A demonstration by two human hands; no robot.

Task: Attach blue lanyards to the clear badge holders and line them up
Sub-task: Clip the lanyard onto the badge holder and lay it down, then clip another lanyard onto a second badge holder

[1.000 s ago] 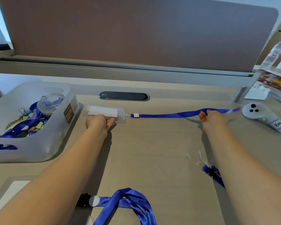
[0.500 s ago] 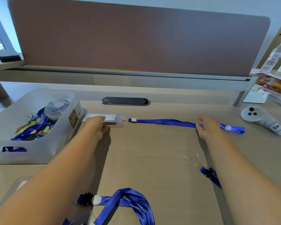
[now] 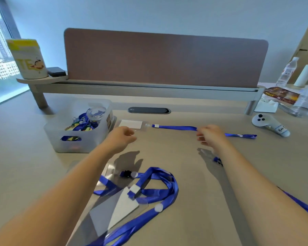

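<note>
Head view. The pale wood-grain worktop [image 3: 176,157] has a broad bare stretch between the two forearms, bounded at the back by a straight blue ribbon lanyard [image 3: 176,128] and in front by a tangled heap of blue lanyards with clear badge holders [image 3: 142,190]. At the left the bare stretch ends at a frosted translucent plastic bin [image 3: 75,141] filled with blue straps and clips; at the right a white handheld controller [image 3: 268,124] lies just past the lanyard's far end.

The straight lanyard lies flat, joined at its left end to a clear rectangular badge holder with a white card [image 3: 131,124], which sits just beside the bin.

The left hand [image 3: 121,137] hovers just in front of the badge holder, fingers loosely curled and apart, holding nothing. The right hand [image 3: 211,135] is in front of the lanyard's middle, fingers slightly spread; whether they touch the ribbon cannot be told.

A brown fabric divider panel [image 3: 165,57] on a grey rail closes the worktop's back edge. A clear plastic water bottle [image 3: 287,71] stands far right, and a window shows at the left.
</note>
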